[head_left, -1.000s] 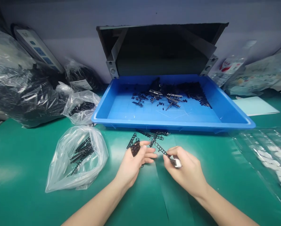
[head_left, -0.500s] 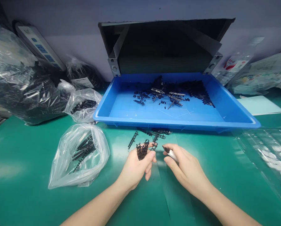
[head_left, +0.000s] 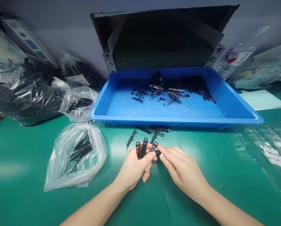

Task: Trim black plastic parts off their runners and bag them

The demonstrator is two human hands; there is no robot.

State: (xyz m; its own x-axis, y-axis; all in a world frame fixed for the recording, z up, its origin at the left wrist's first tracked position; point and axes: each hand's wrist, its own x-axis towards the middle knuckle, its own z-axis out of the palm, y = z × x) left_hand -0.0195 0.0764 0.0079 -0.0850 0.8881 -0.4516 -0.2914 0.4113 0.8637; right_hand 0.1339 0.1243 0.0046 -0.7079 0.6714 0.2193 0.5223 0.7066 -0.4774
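Observation:
My left hand (head_left: 137,164) is closed around several black plastic strips (head_left: 141,148) with ring-shaped ends, their tops poking up past the thumb. Between its thumb and forefinger a further black ringed piece (head_left: 155,145) juts out to the right. My right hand (head_left: 181,164) pinches a small white and black part (head_left: 159,153), brought up against that piece; the fingers hide most of it. Just beyond my hands more black strips (head_left: 154,130) lie on the green table, with a single strip (head_left: 131,138) apart on the left.
A blue tray (head_left: 175,119) of black parts stands behind my hands. At left is an open plastic bag (head_left: 75,157) with strips, near other filled bags (head_left: 79,103). Clear trays (head_left: 272,153) with white pieces lie at right. A bottle (head_left: 241,56) stands at the back.
My right hand has moved left, bringing its small part from a gap away up to the ringed piece in my left hand. The view has shifted slightly.

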